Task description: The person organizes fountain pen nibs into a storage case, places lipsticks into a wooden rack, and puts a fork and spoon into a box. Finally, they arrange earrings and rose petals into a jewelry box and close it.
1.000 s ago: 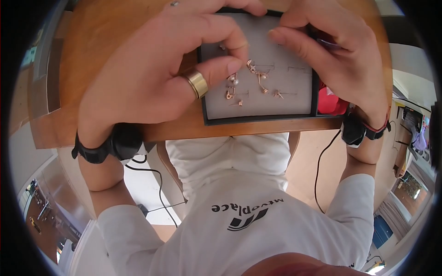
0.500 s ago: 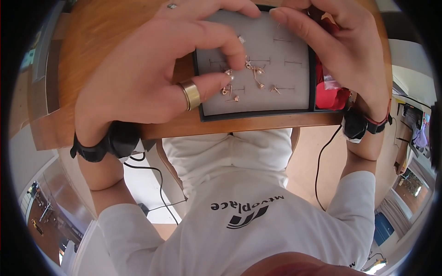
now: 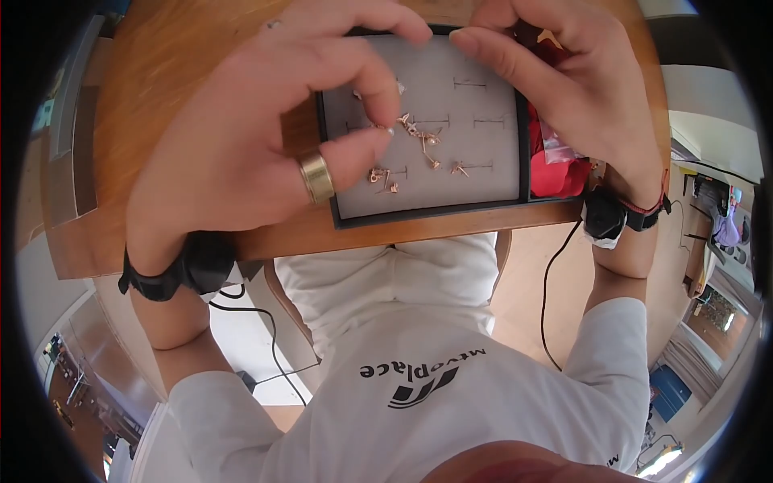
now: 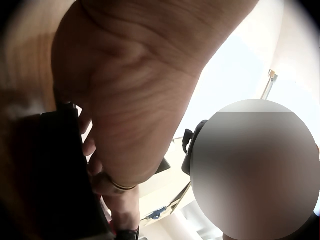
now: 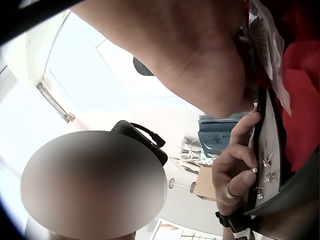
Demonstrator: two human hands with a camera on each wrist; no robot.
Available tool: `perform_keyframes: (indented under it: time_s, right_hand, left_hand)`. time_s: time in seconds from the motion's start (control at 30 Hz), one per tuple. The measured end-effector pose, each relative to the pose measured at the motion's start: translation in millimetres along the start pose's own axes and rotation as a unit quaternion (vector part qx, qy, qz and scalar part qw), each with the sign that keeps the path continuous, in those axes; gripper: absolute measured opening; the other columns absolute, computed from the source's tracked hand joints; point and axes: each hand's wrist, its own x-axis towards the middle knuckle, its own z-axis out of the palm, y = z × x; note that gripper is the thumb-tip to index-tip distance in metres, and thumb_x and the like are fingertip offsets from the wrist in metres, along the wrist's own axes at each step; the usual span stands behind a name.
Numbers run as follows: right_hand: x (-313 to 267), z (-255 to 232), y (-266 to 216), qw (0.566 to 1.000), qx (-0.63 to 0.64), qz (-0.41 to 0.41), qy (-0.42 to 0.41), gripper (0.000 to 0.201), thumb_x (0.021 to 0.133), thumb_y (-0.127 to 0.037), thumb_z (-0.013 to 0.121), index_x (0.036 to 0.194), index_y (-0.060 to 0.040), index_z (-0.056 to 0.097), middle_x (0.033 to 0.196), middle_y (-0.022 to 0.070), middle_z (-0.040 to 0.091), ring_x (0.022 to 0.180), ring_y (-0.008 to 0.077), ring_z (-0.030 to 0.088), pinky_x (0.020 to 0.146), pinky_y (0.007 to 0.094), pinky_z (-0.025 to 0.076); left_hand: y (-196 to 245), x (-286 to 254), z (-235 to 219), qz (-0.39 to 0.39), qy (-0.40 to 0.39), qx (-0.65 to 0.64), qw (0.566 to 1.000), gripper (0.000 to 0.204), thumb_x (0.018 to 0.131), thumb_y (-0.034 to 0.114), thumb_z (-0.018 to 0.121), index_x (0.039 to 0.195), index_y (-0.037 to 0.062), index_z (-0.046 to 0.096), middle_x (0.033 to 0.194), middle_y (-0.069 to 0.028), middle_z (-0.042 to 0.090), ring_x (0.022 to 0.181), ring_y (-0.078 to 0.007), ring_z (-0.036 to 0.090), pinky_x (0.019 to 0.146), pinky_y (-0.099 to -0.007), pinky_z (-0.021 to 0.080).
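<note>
Between its thumb and index finger my left hand [image 3: 233, 121] pinches a small pearl earring [image 3: 390, 130], low over the grey pad [image 3: 427, 197] of a black jewelry box. Rose-gold earrings lie on the pad: a dangling one with a pearl [image 3: 431, 141] near the middle, a stud [image 3: 459, 169] by a slit, and others nearer the front edge. A white-stone earring [image 3: 401, 87] sits behind the left fingers. My right hand [image 3: 580, 88] is over the far right corner, thumb tip at the back rim and fingers bent; I cannot tell what it holds.
Red cloth [image 3: 564, 177] and a clear plastic bag [image 3: 560, 147] fill the box's right compartment. The box sits near the front edge of a wooden table [image 3: 217, 24]. A black cable [image 3: 551, 306] hangs below the right wrist.
My left hand, pinched at the pearl earring, has moved slightly left in view. The right hand has drawn back from the pad to the far rim. The box appears further left.
</note>
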Motion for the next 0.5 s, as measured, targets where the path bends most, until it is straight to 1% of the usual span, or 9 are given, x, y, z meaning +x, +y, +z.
perform_keyframes:
  time_s: [0.07, 0.1, 0.17, 0.2, 0.3, 0.33, 0.4, 0.43, 0.5]
  right_hand:
    - [-1, -1, 9, 0.998, 0.063, 0.001, -0.015, 0.013, 0.092, -0.006, 0.081, 0.087, -0.0021, 0.069, 0.077, 0.0094, 0.065, 0.071, 0.0229, 0.059, 0.064, 0.0342, 0.045]
    - [1, -3, 6, 0.997, 0.043, -0.065, -0.011, 0.012, 0.091, -0.005, 0.081, 0.087, -0.003, 0.069, 0.078, 0.0088, 0.066, 0.074, 0.0245, 0.06, 0.068, 0.0352, 0.046]
    - [2, -3, 8, 0.991, 0.024, -0.131, -0.007, 0.012, 0.09, -0.004, 0.081, 0.087, -0.004, 0.07, 0.078, 0.0081, 0.066, 0.076, 0.0261, 0.061, 0.071, 0.0362, 0.046]
    - [2, -1, 15, 0.991, 0.025, -0.128, -0.023, 0.012, 0.089, -0.004, 0.081, 0.087, -0.0049, 0.07, 0.079, 0.0071, 0.067, 0.078, 0.0271, 0.061, 0.074, 0.037, 0.047]
    - [2, 0, 11, 0.989, 0.015, -0.147, -0.023, 0.012, 0.088, -0.004, 0.081, 0.087, -0.0065, 0.07, 0.08, 0.0055, 0.067, 0.078, 0.028, 0.061, 0.076, 0.038, 0.046]
    - [2, -1, 10, 0.987, 0.009, -0.157, -0.016, 0.012, 0.088, -0.004, 0.081, 0.087, -0.0069, 0.069, 0.08, 0.0052, 0.067, 0.078, 0.0279, 0.06, 0.075, 0.038, 0.046]
    - [3, -1, 9, 0.988, -0.001, -0.152, -0.024, 0.013, 0.088, -0.005, 0.082, 0.087, -0.0078, 0.069, 0.08, 0.0046, 0.066, 0.077, 0.0278, 0.059, 0.075, 0.0381, 0.045]
    - [3, -1, 11, 0.989, -0.003, -0.144, -0.031, 0.013, 0.088, -0.006, 0.081, 0.087, -0.0081, 0.069, 0.079, 0.0045, 0.066, 0.076, 0.0278, 0.058, 0.074, 0.0381, 0.045]
    - [2, 0, 18, 0.985, -0.023, -0.166, -0.034, 0.014, 0.089, -0.007, 0.081, 0.087, -0.009, 0.068, 0.08, 0.0041, 0.065, 0.076, 0.0278, 0.056, 0.074, 0.0381, 0.044]
  left_hand:
    - [2, 1, -8, -0.039, -0.01, -0.019, 0.999, 0.016, 0.085, 0.0, 0.079, 0.099, 0.0039, 0.072, 0.139, -0.0164, 0.064, 0.134, -0.0329, 0.058, 0.113, -0.0422, 0.045]
    - [3, 2, -13, -0.059, -0.015, -0.028, 0.998, 0.014, 0.087, 0.003, 0.08, 0.099, 0.0043, 0.072, 0.136, -0.0164, 0.065, 0.132, -0.0323, 0.06, 0.112, -0.042, 0.046]
    - [4, 4, -16, -0.088, -0.022, -0.042, 0.995, 0.013, 0.089, 0.009, 0.081, 0.099, 0.0048, 0.073, 0.132, -0.0165, 0.066, 0.128, -0.0314, 0.062, 0.111, -0.0417, 0.047]
    - [4, 4, -17, -0.098, -0.024, -0.046, 0.994, 0.013, 0.09, 0.011, 0.082, 0.099, 0.005, 0.074, 0.13, -0.0165, 0.067, 0.126, -0.0311, 0.062, 0.11, -0.0416, 0.048]
    - [2, 4, -7, 0.023, 0.016, -0.027, 0.999, 0.012, 0.09, 0.011, 0.082, 0.095, 0.0048, 0.073, 0.109, -0.0087, 0.074, 0.11, -0.0271, 0.069, 0.109, -0.0414, 0.048]
    - [-8, -2, 7, -0.023, 0.092, -0.094, 0.991, 0.012, 0.091, 0.011, 0.082, 0.096, 0.0046, 0.073, 0.106, -0.008, 0.074, 0.106, -0.0257, 0.07, 0.108, -0.0411, 0.048]
    - [-25, -2, 18, -0.07, 0.166, -0.159, 0.971, 0.012, 0.091, 0.011, 0.082, 0.096, 0.0044, 0.073, 0.103, -0.0074, 0.074, 0.103, -0.0243, 0.07, 0.108, -0.0408, 0.049]
    - [-35, 3, 18, 0.023, 0.195, -0.129, 0.972, 0.013, 0.091, 0.011, 0.081, 0.097, 0.004, 0.072, 0.103, -0.0085, 0.074, 0.101, -0.0232, 0.07, 0.107, -0.0402, 0.049]
    - [-33, 3, 14, 0.115, 0.221, -0.097, 0.964, 0.013, 0.091, 0.01, 0.081, 0.097, 0.0037, 0.072, 0.103, -0.0095, 0.073, 0.1, -0.0221, 0.07, 0.105, -0.0396, 0.05]
